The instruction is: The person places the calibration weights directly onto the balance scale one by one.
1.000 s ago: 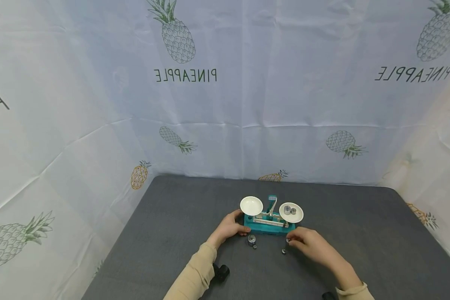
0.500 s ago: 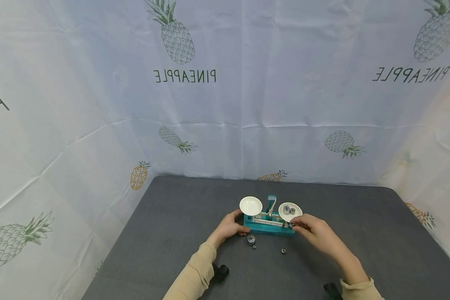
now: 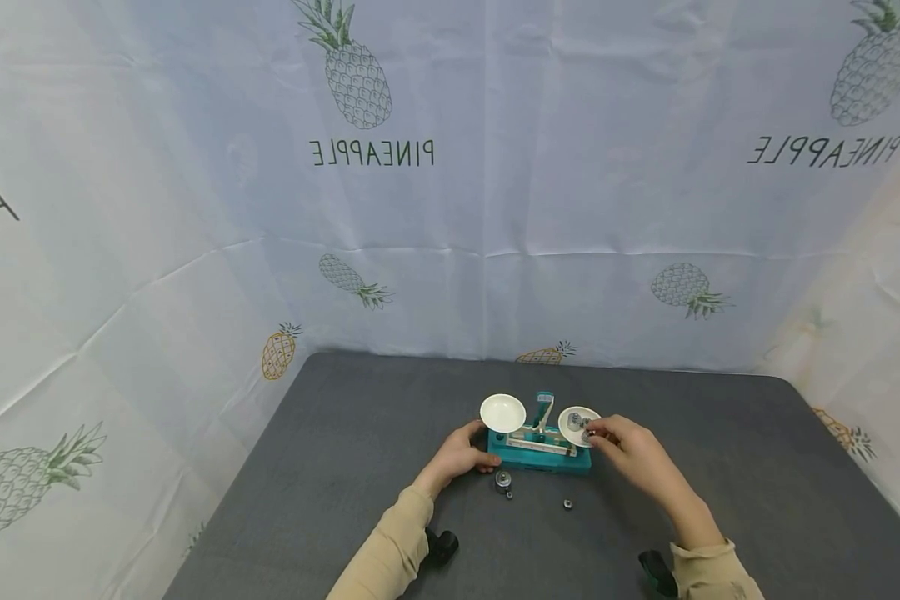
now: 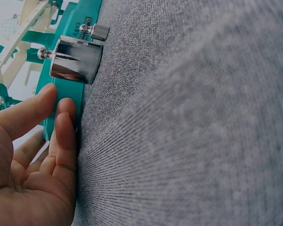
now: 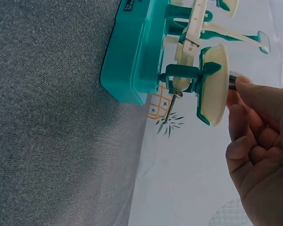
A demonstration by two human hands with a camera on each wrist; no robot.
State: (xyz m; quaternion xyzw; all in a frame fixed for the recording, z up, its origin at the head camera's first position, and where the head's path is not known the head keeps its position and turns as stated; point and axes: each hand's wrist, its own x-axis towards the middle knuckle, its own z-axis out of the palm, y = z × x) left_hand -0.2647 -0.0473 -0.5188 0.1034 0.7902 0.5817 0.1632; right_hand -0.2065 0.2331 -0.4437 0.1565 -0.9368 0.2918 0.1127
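A teal balance scale (image 3: 540,461) with two white pans stands on the table. My left hand (image 3: 456,457) grips the left end of its base, thumb at the front; the left wrist view shows the fingertips (image 4: 66,127) at the base's end. Between thumb and fingers, my right hand (image 3: 632,457) pinches a small metal weight (image 5: 233,81) at the right pan (image 3: 566,432). Metal weights (image 3: 574,421) sit in that pan, partly covered by the fingers. Nothing lies in the left pan (image 3: 502,413).
In front of the base stand a large metal weight (image 4: 75,60) and a small one (image 4: 100,32) beside it. Another small weight (image 3: 567,504) stands farther right on the grey table (image 3: 390,400). A pineapple-print cloth (image 3: 450,208) hangs behind the table.
My right hand has lifted the small weight from the table in front of the scale and brought it up to the right pan. My left hand stays at the base.
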